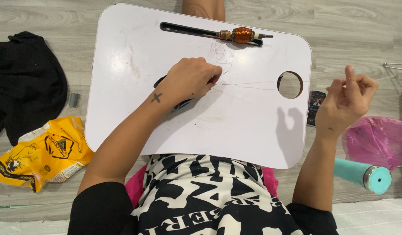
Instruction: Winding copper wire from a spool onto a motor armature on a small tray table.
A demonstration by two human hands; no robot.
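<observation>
Dark tool (177, 105) under left hand (190, 80): mostly hidden, kind unclear. Fine wire (248, 85) toward 3 o'clock, too thin to trace to right hand (346, 104). Black cloth (22, 82) cut off at 9 o'clock. Phone (316, 106) partly behind table (122, 87).

White lap table (135, 87), copper-orange coil (242, 34), yellow bag (44, 154), teal cylinder (362, 173), pink plastic (377, 139), black cloth (24, 82).

A white plastic lap tray (135, 87) is sitting mid-frame. A copper-wound motor rotor (242, 35) is lying at its top edge. A crumpled yellow plastic bag (40, 154) is lying lower left.
</observation>
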